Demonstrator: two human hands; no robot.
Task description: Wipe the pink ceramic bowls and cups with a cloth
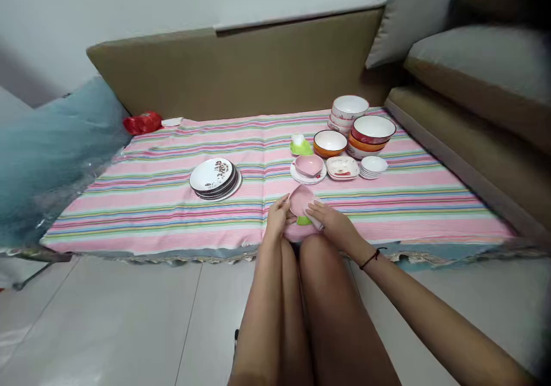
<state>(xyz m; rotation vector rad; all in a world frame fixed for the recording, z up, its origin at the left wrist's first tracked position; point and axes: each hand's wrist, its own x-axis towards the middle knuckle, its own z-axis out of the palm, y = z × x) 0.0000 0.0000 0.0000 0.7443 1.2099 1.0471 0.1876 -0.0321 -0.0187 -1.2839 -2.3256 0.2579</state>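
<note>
A small pink bowl is tilted up near the front edge of the striped cloth. My left hand grips its left rim with curled fingers. My right hand lies against its right side, fingers wrapped around a pink cloth and a bit of green beneath the bowl. My knees sit just below both hands.
A stack of patterned plates lies to the left. Farther back are a pink bowl on white plates, a square dish, small white saucers, orange and red bowls, stacked white bowls, a green dish. Sofa cushions flank the right.
</note>
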